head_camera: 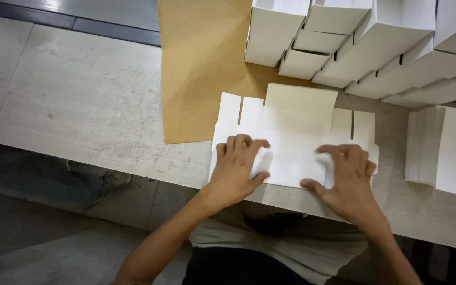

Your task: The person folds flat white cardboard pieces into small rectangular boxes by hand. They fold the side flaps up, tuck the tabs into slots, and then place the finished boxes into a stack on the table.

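Observation:
A flat white cardboard box blank [294,134] with cut flaps lies on the pale worktable [80,100] near its front edge. My left hand [236,171] presses on the blank's left side, fingers curled over a fold. Over on the blank's right side, my right hand [347,179] has its fingers bent on a flap. A panel at the blank's far edge stands partly raised.
A brown paper sheet [201,63] lies under and behind the blank. Several folded white boxes [376,47] are stacked along the back right. A pile of flat white blanks [442,150] sits at the right. The table's front edge runs just below my hands.

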